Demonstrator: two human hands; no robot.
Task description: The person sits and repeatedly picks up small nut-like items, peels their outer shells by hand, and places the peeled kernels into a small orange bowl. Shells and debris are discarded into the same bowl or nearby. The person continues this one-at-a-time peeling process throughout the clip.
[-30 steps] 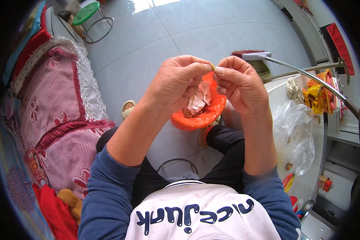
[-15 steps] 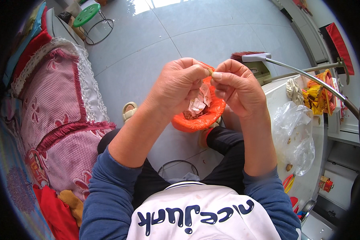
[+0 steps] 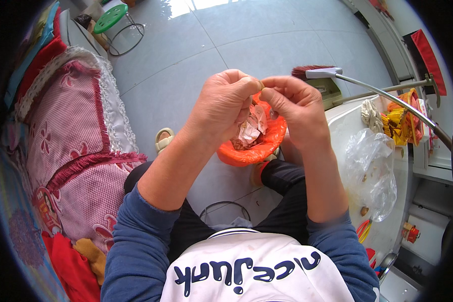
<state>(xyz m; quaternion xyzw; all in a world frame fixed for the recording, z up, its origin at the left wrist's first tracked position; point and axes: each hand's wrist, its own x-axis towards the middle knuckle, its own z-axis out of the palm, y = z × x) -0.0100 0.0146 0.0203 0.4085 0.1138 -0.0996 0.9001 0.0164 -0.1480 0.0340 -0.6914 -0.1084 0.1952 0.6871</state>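
My left hand [image 3: 225, 100] and my right hand [image 3: 296, 103] meet fingertip to fingertip above a bin [image 3: 244, 155] lined with an orange plastic bag. Both are closed in a pinch. A tiny tan sliver shows between the fingertips; it is too small and too covered to name. Crumpled pinkish-white paper [image 3: 251, 130] and some brown bits lie in the bin below. My hands hide part of the bin's far rim.
At right, a white table holds a clear plastic bag [image 3: 370, 171], a small brown nut-like piece [image 3: 364, 211] and yellow packets [image 3: 395, 123]. A broom [image 3: 324, 73] stands beyond. A patterned sofa cover [image 3: 70, 136] is at left, a green stool [image 3: 110, 19] far left.
The right hand has turned, its fingers now folding over toward the left fingertips, and it is slightly blurred. The left hand has barely moved. The bin stays in place.
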